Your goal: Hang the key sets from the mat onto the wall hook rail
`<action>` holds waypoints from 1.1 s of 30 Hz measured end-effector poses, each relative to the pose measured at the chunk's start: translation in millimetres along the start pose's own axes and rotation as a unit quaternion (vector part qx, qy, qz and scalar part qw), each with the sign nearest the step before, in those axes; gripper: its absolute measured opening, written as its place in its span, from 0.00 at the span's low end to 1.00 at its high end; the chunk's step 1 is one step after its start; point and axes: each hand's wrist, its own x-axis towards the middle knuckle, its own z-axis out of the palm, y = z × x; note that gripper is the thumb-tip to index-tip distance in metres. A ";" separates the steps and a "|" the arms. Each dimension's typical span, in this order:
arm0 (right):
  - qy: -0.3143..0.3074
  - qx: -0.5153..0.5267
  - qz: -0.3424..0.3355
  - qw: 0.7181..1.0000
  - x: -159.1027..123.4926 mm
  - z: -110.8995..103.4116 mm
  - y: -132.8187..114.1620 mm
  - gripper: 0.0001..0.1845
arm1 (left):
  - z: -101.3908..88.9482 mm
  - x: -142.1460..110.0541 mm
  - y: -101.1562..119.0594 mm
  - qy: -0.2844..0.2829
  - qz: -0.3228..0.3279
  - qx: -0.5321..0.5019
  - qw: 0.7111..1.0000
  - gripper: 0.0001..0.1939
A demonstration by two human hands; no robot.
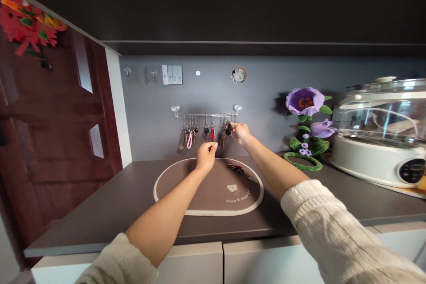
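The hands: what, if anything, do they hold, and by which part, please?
Right hand is at black hanging keys, grip unclear; left hand's hold cannot be told.

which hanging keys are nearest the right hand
The rightmost bunch on the rail, black-topped, at the right hand's fingers; the others hang farther left.

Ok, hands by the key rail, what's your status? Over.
Right hand at black key bunch on clear wall-mounted rail. Left hand just below small red charm in picture. Both grips unclear. Nothing visibly blocking either.
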 end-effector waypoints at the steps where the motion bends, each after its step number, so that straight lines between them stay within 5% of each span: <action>1: 0.005 0.006 0.007 1.000 2.1 1.1 1.0 0.05 | 0.0 -0.3 0.5 0.000 0.002 0.008 1.000 0.15; 24: 0.039 -0.021 0.007 0.999 1.5 -1.7 15.8 0.08 | -1.0 -2.3 7.7 -0.009 0.008 0.023 1.000 0.12; 33: 0.070 -0.043 -0.002 0.997 -34.9 -10.5 3.1 0.03 | -0.9 -5.2 10.3 -0.039 0.006 0.012 0.999 0.10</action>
